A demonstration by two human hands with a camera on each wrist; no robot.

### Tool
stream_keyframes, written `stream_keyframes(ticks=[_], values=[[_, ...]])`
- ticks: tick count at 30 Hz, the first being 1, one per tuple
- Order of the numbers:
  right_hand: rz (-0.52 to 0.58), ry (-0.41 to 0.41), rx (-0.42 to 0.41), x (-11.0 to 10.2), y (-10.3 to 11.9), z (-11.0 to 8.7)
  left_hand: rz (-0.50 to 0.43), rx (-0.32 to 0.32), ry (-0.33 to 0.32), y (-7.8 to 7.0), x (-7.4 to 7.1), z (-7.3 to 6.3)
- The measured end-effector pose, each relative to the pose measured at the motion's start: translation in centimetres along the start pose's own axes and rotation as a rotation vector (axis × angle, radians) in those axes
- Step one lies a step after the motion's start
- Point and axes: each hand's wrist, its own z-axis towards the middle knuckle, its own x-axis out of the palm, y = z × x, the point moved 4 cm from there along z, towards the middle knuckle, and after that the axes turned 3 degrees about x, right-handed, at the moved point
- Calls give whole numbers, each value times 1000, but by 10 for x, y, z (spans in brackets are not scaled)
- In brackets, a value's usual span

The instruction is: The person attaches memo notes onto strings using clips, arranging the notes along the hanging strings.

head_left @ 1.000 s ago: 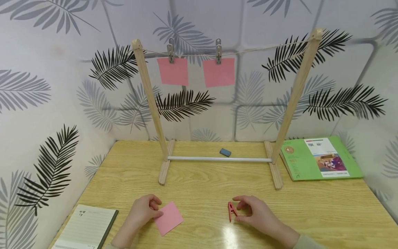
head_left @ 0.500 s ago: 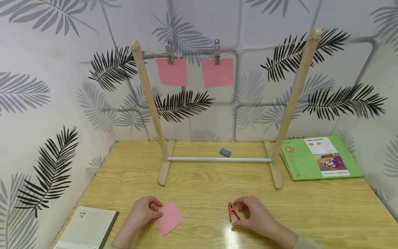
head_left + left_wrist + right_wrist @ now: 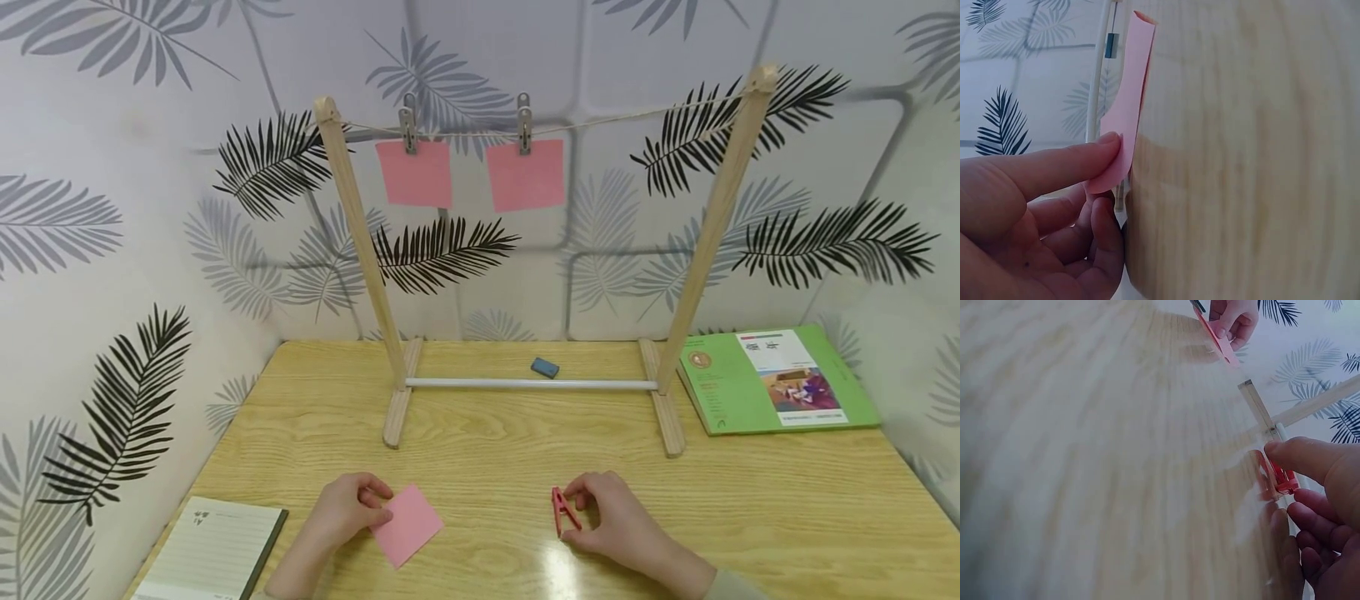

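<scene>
My left hand [image 3: 345, 510] pinches one corner of a square pink sticky note [image 3: 408, 527] between thumb and fingers. In the left wrist view the note [image 3: 1127, 100] bends, its far end lifting slightly from the tabletop. On the right, my right hand [image 3: 618, 521] has its thumb and index finger at the two ends of a small red clothespin [image 3: 562, 510]. The right wrist view shows the clothespin [image 3: 1285, 481] between thumb and fingertips, low over the wood. Two more pink notes [image 3: 415, 175] hang from metal clips [image 3: 524, 125] on a string.
A wooden frame [image 3: 708, 242] with the string and a white crossbar [image 3: 487, 383] stands at the back. Behind the bar lies a small blue block [image 3: 544, 367]. A green book [image 3: 776, 383] lies back right, a lined notebook [image 3: 210, 546] front left.
My right thumb has slid from the clothespin's handle side down to its near end, and the clothespin has turned and shifted slightly. The left hand and its sticky note have barely moved.
</scene>
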Motion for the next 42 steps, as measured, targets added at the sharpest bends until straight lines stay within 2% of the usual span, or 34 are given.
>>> stream_keyframes(ticks=[8,15,21,31,35,42], values=[[0,18,56,2,-1,0,-8,6,10,-3,-1,-2],[-16,-17,29,1,0,0,-18,7,13,-3,-1,-3],[0,-24,6,-2,2,0,-64,8,66,-2,-1,-2],[59,8,63,-9,0,0,-128,73,156,-7,-3,1],[87,17,78,-18,-3,4,-152,90,169,-11,-3,6],[82,-43,107,-46,-3,15,-181,128,193,-26,-3,11]])
